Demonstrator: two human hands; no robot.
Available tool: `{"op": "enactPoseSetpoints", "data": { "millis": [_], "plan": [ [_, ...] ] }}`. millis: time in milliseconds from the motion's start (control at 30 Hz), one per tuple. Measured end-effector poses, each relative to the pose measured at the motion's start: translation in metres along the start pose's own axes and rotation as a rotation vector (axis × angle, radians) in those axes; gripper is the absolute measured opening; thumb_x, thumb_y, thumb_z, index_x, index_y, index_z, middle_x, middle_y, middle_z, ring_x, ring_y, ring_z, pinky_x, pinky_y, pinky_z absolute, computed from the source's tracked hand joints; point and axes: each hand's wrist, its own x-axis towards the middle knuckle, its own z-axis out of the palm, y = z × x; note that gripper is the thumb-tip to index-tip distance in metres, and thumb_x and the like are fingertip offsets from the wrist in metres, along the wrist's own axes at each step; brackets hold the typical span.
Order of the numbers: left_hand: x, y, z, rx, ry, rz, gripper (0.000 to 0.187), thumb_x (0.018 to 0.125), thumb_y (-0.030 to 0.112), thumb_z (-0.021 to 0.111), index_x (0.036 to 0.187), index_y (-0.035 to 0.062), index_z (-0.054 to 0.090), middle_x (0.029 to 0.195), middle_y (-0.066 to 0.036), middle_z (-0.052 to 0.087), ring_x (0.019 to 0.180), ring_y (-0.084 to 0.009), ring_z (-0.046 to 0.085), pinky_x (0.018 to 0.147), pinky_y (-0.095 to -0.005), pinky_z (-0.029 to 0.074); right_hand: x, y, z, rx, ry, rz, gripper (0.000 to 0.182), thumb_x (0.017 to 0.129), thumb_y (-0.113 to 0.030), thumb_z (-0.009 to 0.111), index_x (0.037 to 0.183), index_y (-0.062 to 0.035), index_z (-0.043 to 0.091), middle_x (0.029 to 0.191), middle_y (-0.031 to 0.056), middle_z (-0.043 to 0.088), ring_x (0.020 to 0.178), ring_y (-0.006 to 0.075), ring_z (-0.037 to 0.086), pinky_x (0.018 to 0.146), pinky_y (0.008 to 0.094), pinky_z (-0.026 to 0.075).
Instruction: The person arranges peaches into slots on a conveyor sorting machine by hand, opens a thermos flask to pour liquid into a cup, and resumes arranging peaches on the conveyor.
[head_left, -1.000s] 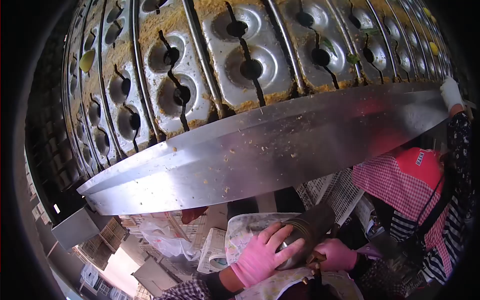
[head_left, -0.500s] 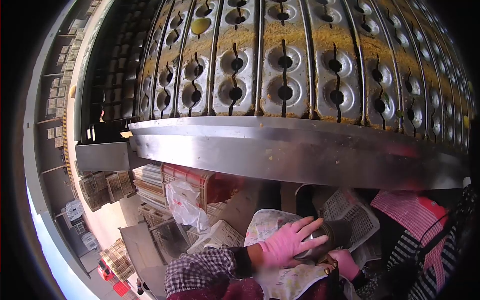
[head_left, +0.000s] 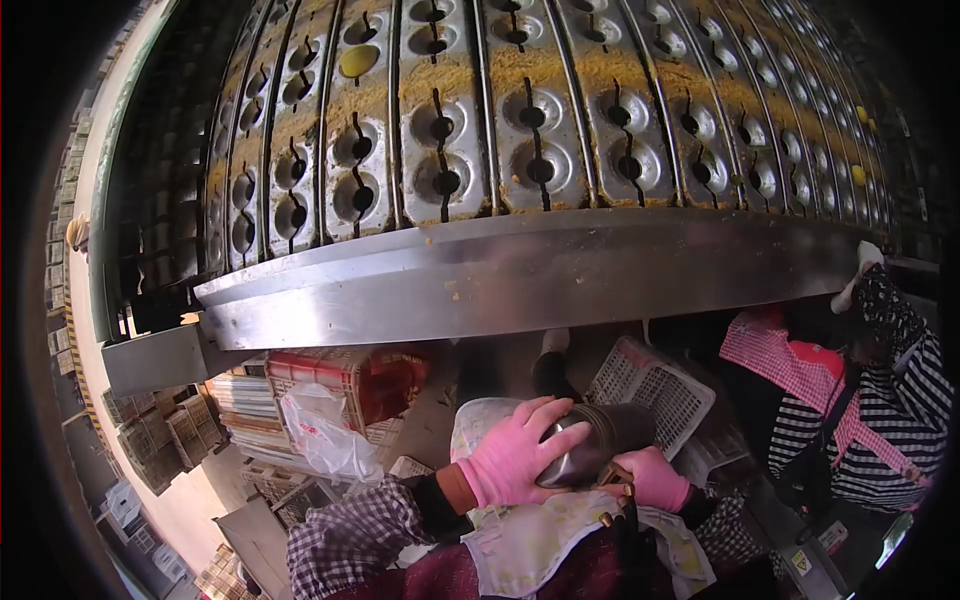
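The left hand point(head_left: 515, 452), gloved in pink, has its fingers spread around a dark metal cylinder point(head_left: 618, 428) — held tilted above the patterned apron point(head_left: 520, 545), below the metal ledge point(head_left: 480, 285). The right hand point(head_left: 650, 478), also pink-gloved, curls beside the cylinder's lower end — what it grips, I cannot tell.

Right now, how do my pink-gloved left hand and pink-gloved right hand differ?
Your left hand grasps the dark metal cylinder with fingers spread; your right hand is curled in beside it. In this view, the left hand sits higher and looks larger than the right hand. Both are gloved in pink.
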Motion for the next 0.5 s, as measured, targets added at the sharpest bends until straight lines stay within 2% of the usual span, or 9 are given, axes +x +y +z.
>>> {"op": "enactPoseSetpoints", "data": {
  "millis": [33,100,233,267,300,333,433,500],
  "plan": [
    [-0.002,0.001,-0.005,0.008,0.018,0.003,0.093,0.066,0.041,0.088,0.144,0.0127,0.046,0.141,-0.025,0.046,0.127,-0.0459,0.05,0.104,-0.0537,0.046,0.0,-0.003,0.004,-0.011,0.034,-0.077,0.048,0.079,-0.05,0.081,0.087,-0.0032,0.073,0.076,0.0151,0.07,0.066,0.0222,0.067,0.064,0.0342,0.052],
    [-0.006,0.006,-0.01,0.021,0.046,0.004,0.094,0.065,0.042,0.088,0.144,0.011,0.046,0.142,-0.026,0.046,0.127,-0.0458,0.049,0.105,-0.0541,0.045,0.001,-0.009,0.006,-0.059,0.035,-0.034,0.05,0.079,-0.052,0.081,0.084,-0.0032,0.072,0.073,0.016,0.068,0.064,0.0263,0.066,0.063,0.0357,0.051],
    [-0.002,0.031,-0.027,-0.021,0.085,-0.243,0.094,0.068,0.045,0.086,0.144,0.0061,0.046,0.143,-0.026,0.045,0.13,-0.0458,0.046,0.108,-0.0526,0.043,0.002,-0.005,0.02,-0.084,0.108,-0.074,0.056,0.078,-0.058,0.079,0.08,-0.0033,0.071,0.068,0.0168,0.064,0.061,0.0305,0.065,0.059,0.0392,0.05],
    [-0.003,0.037,-0.028,-0.031,0.099,-0.308,0.095,0.068,0.045,0.085,0.144,0.0051,0.045,0.143,-0.026,0.044,0.131,-0.0457,0.045,0.109,-0.0521,0.042,0.0,-0.022,0.016,-0.131,0.104,-0.027,0.056,0.077,-0.06,0.079,0.082,-0.0048,0.073,0.071,0.0164,0.067,0.066,0.0322,0.068,0.062,0.0397,0.052],
    [0.002,0.04,-0.03,-0.031,0.124,-0.357,0.095,0.069,0.046,0.085,0.144,0.0042,0.045,0.143,-0.026,0.044,0.131,-0.0456,0.045,0.11,-0.0516,0.042,0.003,-0.012,0.022,-0.104,0.135,-0.09,0.057,0.078,-0.063,0.077,0.085,-0.0066,0.074,0.075,0.0156,0.07,0.07,0.0328,0.07,0.066,0.0398,0.055],
    [0.006,0.046,-0.029,-0.03,0.117,-0.473,0.095,0.071,0.046,0.084,0.146,0.0039,0.043,0.143,-0.026,0.044,0.133,-0.0448,0.044,0.111,-0.0501,0.041,0.007,-0.007,0.026,-0.122,0.17,-0.114,0.059,0.078,-0.065,0.076,0.087,-0.0072,0.074,0.077,0.0152,0.071,0.073,0.0327,0.071,0.069,0.0399,0.056],
    [0.01,0.049,-0.034,-0.125,0.161,-0.586,0.1,0.074,0.052,0.083,0.148,0.0004,0.04,0.142,-0.028,0.044,0.131,-0.0437,0.047,0.11,-0.047,0.042,0.008,-0.017,0.025,-0.157,0.169,-0.057,0.063,0.076,-0.07,0.074,0.089,-0.0081,0.075,0.08,0.0149,0.072,0.077,0.0323,0.072,0.073,0.0405,0.057],
    [0.017,0.055,-0.047,-0.202,0.094,-0.747,0.106,0.076,0.055,0.08,0.153,0.0003,0.032,0.145,-0.029,0.042,0.135,-0.0436,0.045,0.113,-0.0452,0.041,0.008,-0.023,0.025,-0.109,0.161,-0.04,0.065,0.077,-0.071,0.072,0.092,-0.0079,0.076,0.082,0.0151,0.073,0.078,0.0323,0.073,0.075,0.0399,0.057]
  ]
}}
